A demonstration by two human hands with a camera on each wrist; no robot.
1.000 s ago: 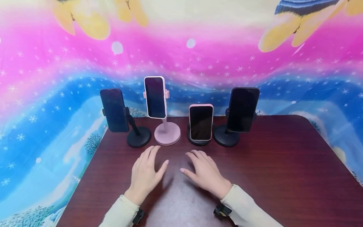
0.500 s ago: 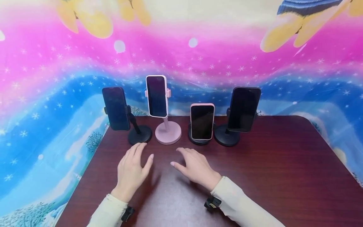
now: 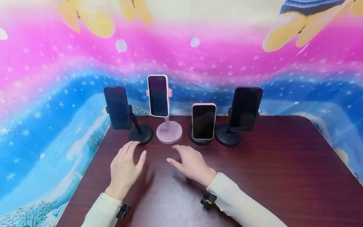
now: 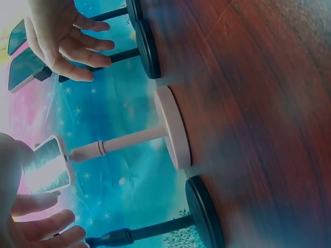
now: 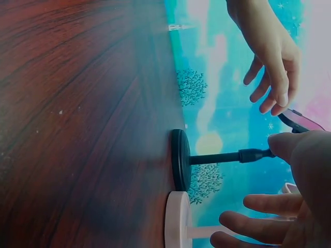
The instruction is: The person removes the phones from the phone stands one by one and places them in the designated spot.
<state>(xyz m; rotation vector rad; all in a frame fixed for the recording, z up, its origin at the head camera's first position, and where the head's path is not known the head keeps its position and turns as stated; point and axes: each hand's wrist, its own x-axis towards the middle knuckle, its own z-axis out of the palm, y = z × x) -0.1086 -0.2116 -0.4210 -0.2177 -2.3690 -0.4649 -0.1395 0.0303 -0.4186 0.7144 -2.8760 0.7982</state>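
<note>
My left hand [image 3: 124,170] hovers over the table with straight, relaxed fingers, its fingertips close to the base of the leftmost black phone stand [image 3: 141,135]. That stand carries a dark phone [image 3: 117,108]. Nearest to my right hand [image 3: 193,164] is the pink stand [image 3: 169,132], which holds a white-cased phone [image 3: 158,96]. The right hand's fingers are loosely bent, thumb apart, holding nothing. In the left wrist view both hands are seen with fingers spread, beside the pink stand's stem [image 4: 134,138]. The right wrist view shows the black stand's stem [image 5: 214,158] between the hands.
Right of the pink stand, a pink-cased phone [image 3: 203,121] sits on a low black stand [image 3: 200,141]. Beside it, another dark phone [image 3: 245,108] rests in a black stand [image 3: 228,136]. A patterned cloth [image 3: 181,66] hangs behind the dark wooden table [image 3: 283,176].
Both hands have shifted left, the left one from before the pink stand to before the leftmost black stand. The phones and stands keep their places; the head view has turned slightly.
</note>
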